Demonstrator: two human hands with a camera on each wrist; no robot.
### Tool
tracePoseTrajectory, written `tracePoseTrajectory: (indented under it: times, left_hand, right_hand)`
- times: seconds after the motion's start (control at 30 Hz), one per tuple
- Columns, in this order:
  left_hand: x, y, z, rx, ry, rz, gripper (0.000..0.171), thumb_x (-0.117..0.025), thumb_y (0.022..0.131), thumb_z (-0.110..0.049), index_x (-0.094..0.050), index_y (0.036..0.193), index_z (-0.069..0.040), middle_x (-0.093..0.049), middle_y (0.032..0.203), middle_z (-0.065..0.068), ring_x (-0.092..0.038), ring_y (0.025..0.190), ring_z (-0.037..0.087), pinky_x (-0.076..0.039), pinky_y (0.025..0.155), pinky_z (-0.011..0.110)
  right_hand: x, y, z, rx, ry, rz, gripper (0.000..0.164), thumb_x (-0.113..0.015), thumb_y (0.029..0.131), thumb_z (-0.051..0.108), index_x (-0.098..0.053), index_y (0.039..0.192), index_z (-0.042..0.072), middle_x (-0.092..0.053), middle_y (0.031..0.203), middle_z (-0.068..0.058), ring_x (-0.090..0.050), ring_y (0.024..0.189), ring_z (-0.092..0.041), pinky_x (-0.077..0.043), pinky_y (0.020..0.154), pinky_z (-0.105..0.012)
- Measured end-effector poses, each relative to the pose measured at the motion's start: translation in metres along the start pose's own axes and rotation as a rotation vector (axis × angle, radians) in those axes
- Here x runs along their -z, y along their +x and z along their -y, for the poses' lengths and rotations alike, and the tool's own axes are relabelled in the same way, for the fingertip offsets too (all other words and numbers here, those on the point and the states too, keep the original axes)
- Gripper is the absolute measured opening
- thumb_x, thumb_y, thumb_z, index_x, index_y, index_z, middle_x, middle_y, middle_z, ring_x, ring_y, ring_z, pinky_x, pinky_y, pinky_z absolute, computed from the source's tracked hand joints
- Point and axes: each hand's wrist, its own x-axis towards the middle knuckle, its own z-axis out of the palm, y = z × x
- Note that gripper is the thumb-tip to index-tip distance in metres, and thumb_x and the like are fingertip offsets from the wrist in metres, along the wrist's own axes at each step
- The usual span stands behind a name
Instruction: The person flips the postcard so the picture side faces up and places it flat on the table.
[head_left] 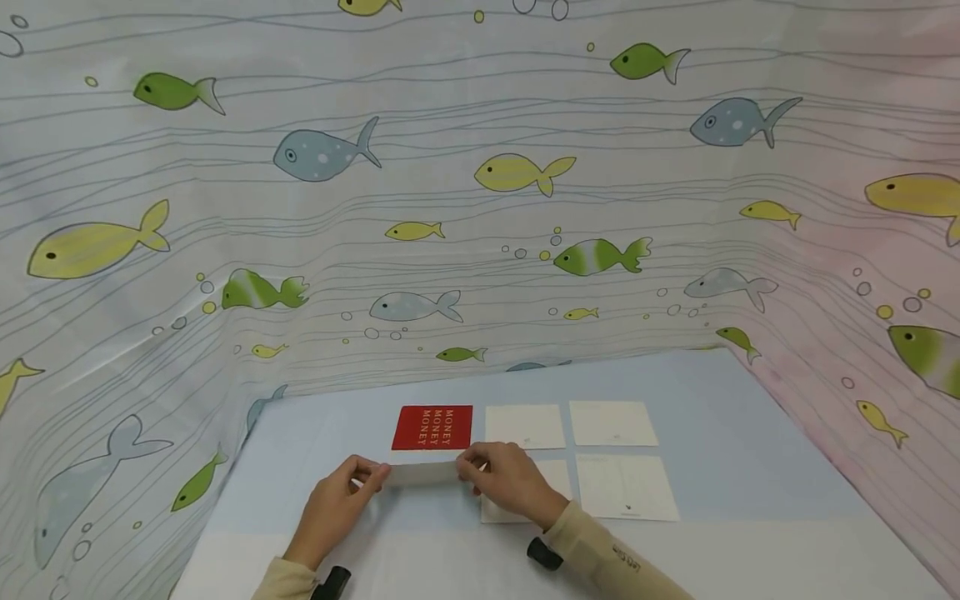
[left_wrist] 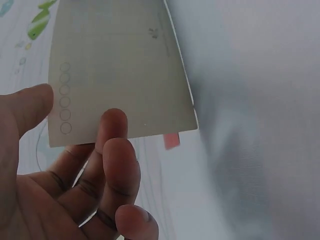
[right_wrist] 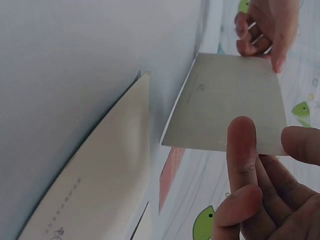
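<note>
A postcard [head_left: 423, 475] is held up at a tilt above the table, between my two hands. My left hand [head_left: 333, 504] pinches its left end, and my right hand [head_left: 517, 479] pinches its right end. In the left wrist view, the side of the postcard [left_wrist: 125, 60] facing that camera is pale, with a row of small circles along one edge and a small mark. Just beyond it lies a red card [head_left: 432, 427] printed with "MONEY" in several lines. Beneath my right hand, a white card [head_left: 498, 510] is partly hidden.
Three more white cards lie on the table: one [head_left: 525, 427] beside the red card, one [head_left: 613, 423] at the back right and one [head_left: 627, 487] in front of that. Fish-patterned sheeting [head_left: 487, 267] rises behind the pale table [head_left: 750, 467] and at its sides.
</note>
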Motion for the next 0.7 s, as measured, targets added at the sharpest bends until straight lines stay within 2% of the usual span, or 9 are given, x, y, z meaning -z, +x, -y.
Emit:
tracePoseTrajectory:
  times: [0.13, 0.3, 0.47, 0.7]
  left_hand:
    - [0.002, -0.006, 0.000, 0.014, 0.009, 0.014, 0.043, -0.065, 0.092, -0.060, -0.068, 0.108, -0.020, -0.067, 0.094, -0.005, -0.058, 0.072, 0.011, -0.044, 0.062, 0.028]
    - [0.006, -0.012, -0.001, 0.014, 0.059, 0.025, 0.046, -0.069, 0.089, -0.061, -0.072, 0.109, -0.020, -0.068, 0.095, -0.006, -0.057, 0.071, 0.010, -0.044, 0.061, 0.028]
    - [0.012, -0.016, -0.002, 0.009, 0.109, 0.059, 0.044, -0.072, 0.088, -0.057, -0.075, 0.110, -0.020, -0.066, 0.092, -0.008, -0.055, 0.070, 0.010, -0.044, 0.061, 0.028]
    - [0.016, -0.022, -0.001, -0.004, 0.170, 0.103, 0.044, -0.074, 0.088, -0.054, -0.076, 0.111, -0.016, -0.061, 0.086, -0.007, -0.051, 0.071, 0.011, -0.043, 0.059, 0.028]
  right_hand:
    - [-0.003, -0.003, 0.000, 0.003, -0.031, 0.000, 0.023, -0.066, 0.099, 0.038, -0.076, 0.107, 0.019, -0.070, 0.088, 0.015, -0.066, 0.065, -0.008, -0.049, 0.066, -0.026]
    - [-0.006, -0.007, 0.002, 0.024, -0.065, 0.010, 0.020, -0.067, 0.097, 0.039, -0.076, 0.103, 0.022, -0.069, 0.088, 0.019, -0.063, 0.065, -0.002, -0.049, 0.066, -0.025]
    - [-0.008, -0.011, 0.006, -0.009, -0.100, 0.045, 0.015, -0.070, 0.095, 0.035, -0.076, 0.100, 0.023, -0.068, 0.087, 0.019, -0.059, 0.071, -0.002, -0.049, 0.065, -0.025]
    - [-0.016, -0.014, 0.009, -0.022, -0.157, 0.097, 0.014, -0.075, 0.091, 0.033, -0.076, 0.099, 0.021, -0.064, 0.081, 0.018, -0.055, 0.067, -0.003, -0.045, 0.058, -0.024]
